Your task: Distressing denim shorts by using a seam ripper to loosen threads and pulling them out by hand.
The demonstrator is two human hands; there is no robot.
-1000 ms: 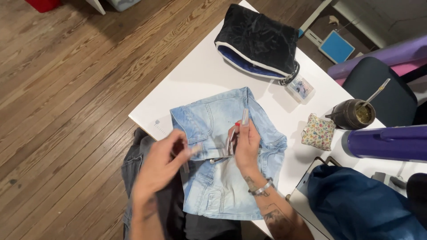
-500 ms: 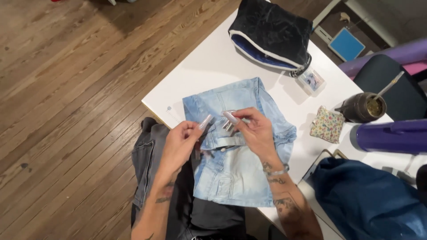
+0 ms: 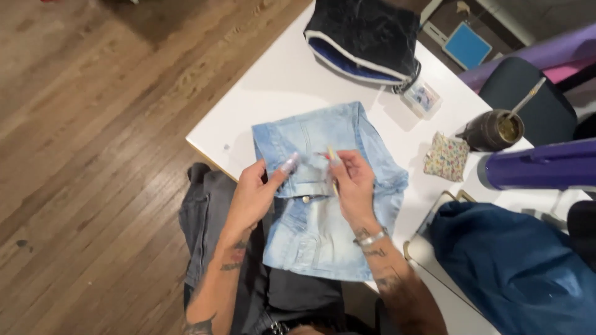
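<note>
While the light-blue denim garment (image 3: pixel 323 192) lies folded on the corner of the white table (image 3: pixel 273 80), its lower part hanging over the near edge toward our lap, we work at its waistband with both hands. Our left hand (image 3: pixel 257 195) pinches the band's edge between thumb and fingers, closed on the denim. Our right hand (image 3: pixel 354 186) is closed around a slim, pale tool (image 3: pixel 333 167), held upright over the band just above the metal button (image 3: pixel 305 199); the blur keeps us from telling what kind of tool it is. We judge the job as barely begun: the cloth is spread and held taut and the tool is in place, yet no finished mark, cut or stitch shows on the denim. Beyond the garment sit a dark bag with white trim (image 3: pixel 366 37), a small clear box (image 3: pixel 422 97), a floral fabric pouch (image 3: pixel 446 156) and a dark cup with a metal straw (image 3: pixel 493 129). Dark blue cloth (image 3: pixel 515 267) lies well apart at the right.
</note>
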